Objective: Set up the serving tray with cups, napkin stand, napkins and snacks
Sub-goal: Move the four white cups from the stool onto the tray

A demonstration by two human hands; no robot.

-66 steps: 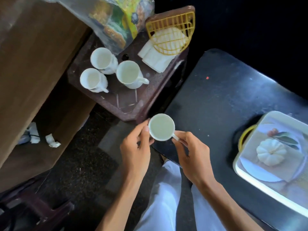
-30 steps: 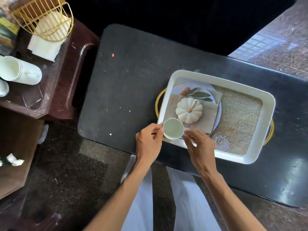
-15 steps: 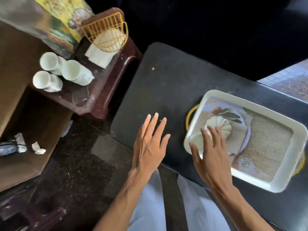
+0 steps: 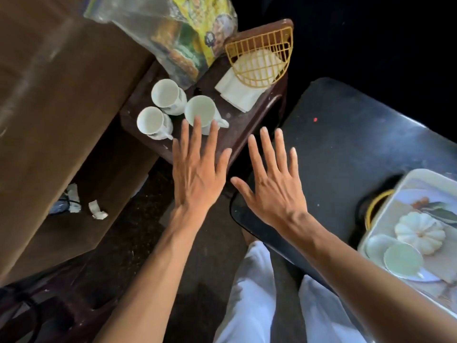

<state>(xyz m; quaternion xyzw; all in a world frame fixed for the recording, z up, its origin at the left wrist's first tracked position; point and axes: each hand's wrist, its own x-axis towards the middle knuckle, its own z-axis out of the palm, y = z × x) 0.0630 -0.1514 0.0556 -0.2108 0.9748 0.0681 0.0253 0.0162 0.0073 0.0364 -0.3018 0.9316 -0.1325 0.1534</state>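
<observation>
Three white cups stand on a dark red stool (image 4: 247,134) at upper left: the nearest cup (image 4: 201,112), one behind it (image 4: 166,94) and one at the left (image 4: 152,122). A yellow wire napkin stand (image 4: 259,61) lies over white napkins (image 4: 238,91) at the stool's back. A snack bag (image 4: 188,33) leans beside them. The white serving tray (image 4: 385,211) at the right edge holds one cup (image 4: 403,261) and a white pumpkin (image 4: 419,232). My left hand (image 4: 197,177) is spread flat, fingertips overlapping the nearest cup. My right hand (image 4: 274,186) is spread over the black table's corner, empty.
The black table (image 4: 346,144) carries the tray. A brown wooden shelf unit (image 4: 61,95) stands at the left with crumpled paper scraps (image 4: 97,211) on its lower board. My white-trousered legs (image 4: 254,293) are below, over a dark speckled floor.
The cup I carried with both hands now sits in the tray. Both hands have let go and swung left toward the stool with fingers spread.
</observation>
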